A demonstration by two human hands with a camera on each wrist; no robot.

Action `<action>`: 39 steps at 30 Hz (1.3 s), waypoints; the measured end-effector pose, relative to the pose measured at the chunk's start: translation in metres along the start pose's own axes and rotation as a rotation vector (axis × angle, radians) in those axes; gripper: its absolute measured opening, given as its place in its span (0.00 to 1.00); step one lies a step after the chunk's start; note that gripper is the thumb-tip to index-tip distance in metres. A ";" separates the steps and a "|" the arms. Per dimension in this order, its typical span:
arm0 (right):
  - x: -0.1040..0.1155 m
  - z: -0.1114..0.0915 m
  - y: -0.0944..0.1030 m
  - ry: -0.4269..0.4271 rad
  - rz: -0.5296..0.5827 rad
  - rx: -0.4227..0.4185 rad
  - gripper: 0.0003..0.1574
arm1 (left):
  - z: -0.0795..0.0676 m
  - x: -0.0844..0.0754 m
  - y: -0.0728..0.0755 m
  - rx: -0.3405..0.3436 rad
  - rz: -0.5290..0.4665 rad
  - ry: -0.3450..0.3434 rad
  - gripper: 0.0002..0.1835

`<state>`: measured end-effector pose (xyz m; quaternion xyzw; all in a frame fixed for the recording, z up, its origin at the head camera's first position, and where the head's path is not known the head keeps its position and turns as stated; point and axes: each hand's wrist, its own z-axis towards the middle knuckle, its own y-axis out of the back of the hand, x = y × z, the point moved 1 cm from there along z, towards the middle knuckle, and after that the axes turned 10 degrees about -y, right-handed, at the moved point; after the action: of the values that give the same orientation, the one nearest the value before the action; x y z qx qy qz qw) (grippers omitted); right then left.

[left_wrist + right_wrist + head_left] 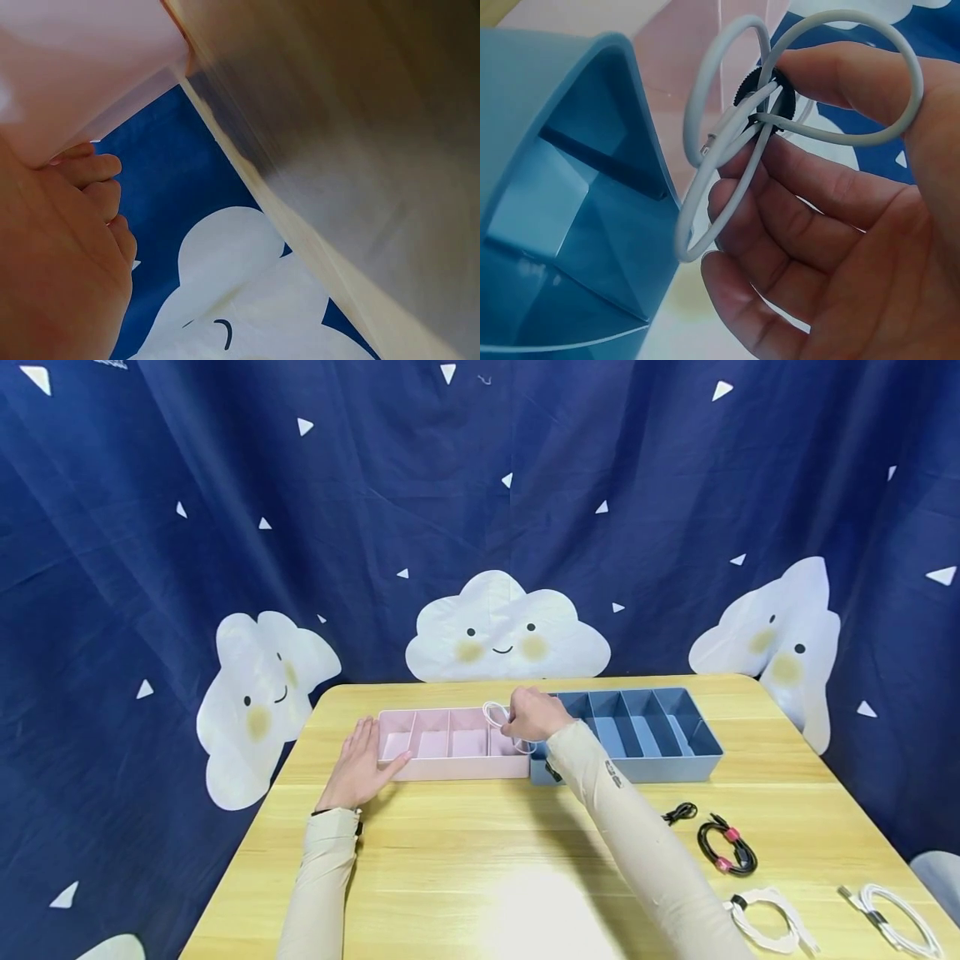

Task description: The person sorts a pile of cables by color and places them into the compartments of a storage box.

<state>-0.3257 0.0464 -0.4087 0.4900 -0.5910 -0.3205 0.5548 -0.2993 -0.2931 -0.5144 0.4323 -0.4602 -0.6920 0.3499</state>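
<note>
Pinching the coiled white cable (739, 120) at its black tie (787, 97) between thumb and fingers, the right hand (534, 713) holds it over the right end of the pink tray (457, 768), just beside the blue tray (660, 768); the left hand (357, 768) lies with fingers extended along the pink tray's left end, thumb at its front, gripping nothing; whether the loops touch a divider, I cannot tell.

Gripping at the tie looks right, since it should keep the coil together; the loops spread wider than the pinch, though, so they seem likely to snag on a divider or on the blue rim; best to gather them narrow, turn the coil in line with the compartment, and lower it before letting go; light, steady pressure from the left hand ought to be enough to stop the tray sliding.
</note>
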 end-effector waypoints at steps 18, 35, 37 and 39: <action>0.003 0.003 -0.003 -0.005 0.004 0.009 0.26 | 0.000 -0.003 0.002 0.009 -0.010 0.008 0.60; 0.006 0.007 -0.009 -0.024 0.017 0.031 0.30 | 0.000 -0.001 0.002 0.014 -0.011 0.013 0.60; 0.006 0.007 -0.009 -0.026 0.021 0.041 0.31 | 0.000 -0.001 0.002 0.014 -0.010 0.013 0.60; 0.006 0.008 -0.010 -0.029 0.023 0.052 0.32 | 0.000 -0.002 0.002 0.015 -0.008 0.013 0.60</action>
<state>-0.3302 0.0363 -0.4170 0.4927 -0.6127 -0.3058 0.5370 -0.2987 -0.2920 -0.5121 0.4412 -0.4615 -0.6872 0.3466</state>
